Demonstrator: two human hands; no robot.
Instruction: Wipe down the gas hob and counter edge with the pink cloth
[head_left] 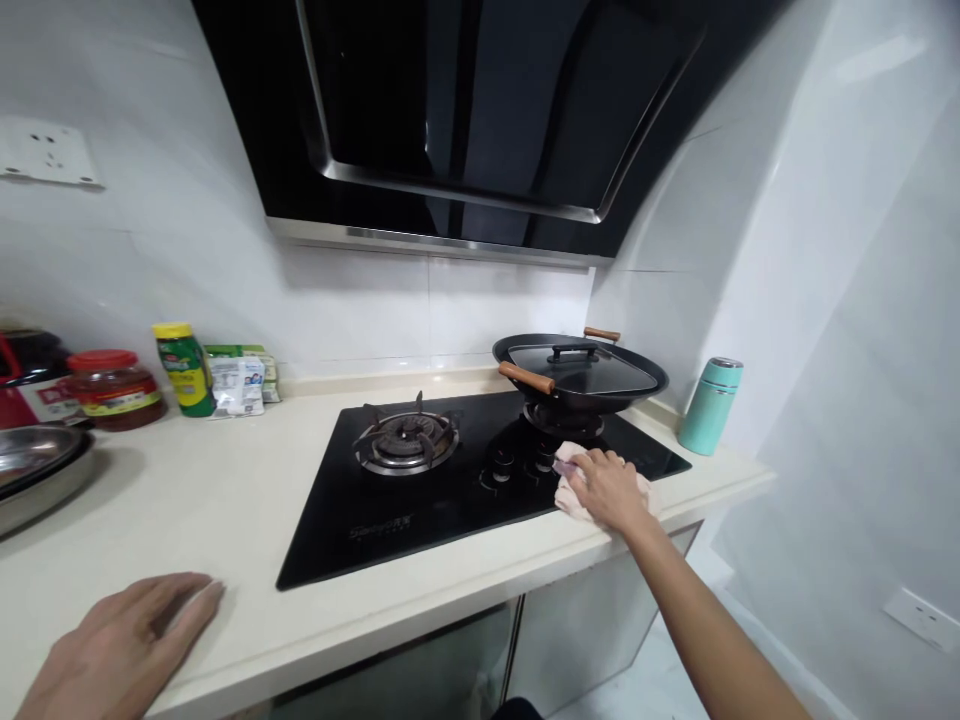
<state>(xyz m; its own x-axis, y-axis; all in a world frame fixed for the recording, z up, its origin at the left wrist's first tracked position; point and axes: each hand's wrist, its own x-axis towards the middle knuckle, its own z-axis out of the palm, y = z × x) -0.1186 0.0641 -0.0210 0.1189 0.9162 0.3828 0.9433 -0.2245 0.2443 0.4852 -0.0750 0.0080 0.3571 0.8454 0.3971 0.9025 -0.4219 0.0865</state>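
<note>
My right hand [606, 488] presses a pale pink cloth [574, 500] onto the front right part of the black gas stove [442, 510], just beside the control knobs [501, 464]. Its fingers curl over the cloth. Behind it, a black wok [645, 375] with a lid and wooden handles sits on the right burner. The left burner [406, 440] has a bare pan support. On the pale countertop [187, 500], left of the stove, my left hand [124, 640] rests with its fingers loosely extended and nothing in them.
A turquoise flask [711, 408] stands right of the stove. Along the back left are a green bottle with a yellow cap [184, 372], small packets [238, 385], a red-lidded jar [116, 390] and a metal pan [41, 470]. A black range hood [465, 120] overhangs the stove.
</note>
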